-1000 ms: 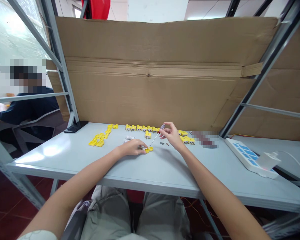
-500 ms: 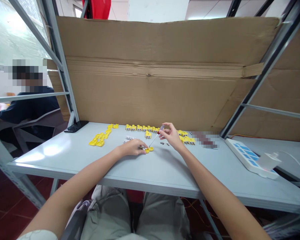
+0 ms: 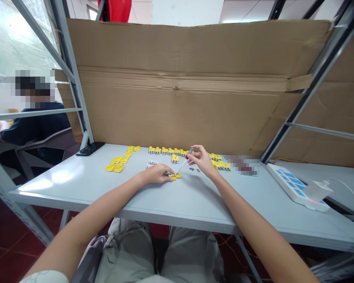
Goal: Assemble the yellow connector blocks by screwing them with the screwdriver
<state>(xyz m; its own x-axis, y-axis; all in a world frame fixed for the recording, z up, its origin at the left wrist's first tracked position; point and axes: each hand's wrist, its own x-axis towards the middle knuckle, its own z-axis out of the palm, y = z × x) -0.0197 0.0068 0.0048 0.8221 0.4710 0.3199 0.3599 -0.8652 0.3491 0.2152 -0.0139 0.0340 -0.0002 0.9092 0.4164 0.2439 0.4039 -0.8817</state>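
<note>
Near the middle of the pale metal table (image 3: 200, 200), the left hand (image 3: 155, 174) lies curled, its fingertips (image 3: 169, 177) at a small yellow connector (image 3: 175, 177), though any grip is hidden. The right hand (image 3: 202, 160) pinches a red-handled screwdriver (image 3: 183, 165) between thumb and fingers, its tip at that connector. Small metal screws (image 3: 194, 169) lie just beyond, and a row of yellow connectors (image 3: 165, 150) runs along the far edge.

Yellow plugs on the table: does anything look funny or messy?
Yes, a little. The yellow connectors at the left lie in a crooked, jumbled clump, while the yellow connectors along the back sit in a neat row. A few small metal pieces also lie loose below the right hand.
</note>
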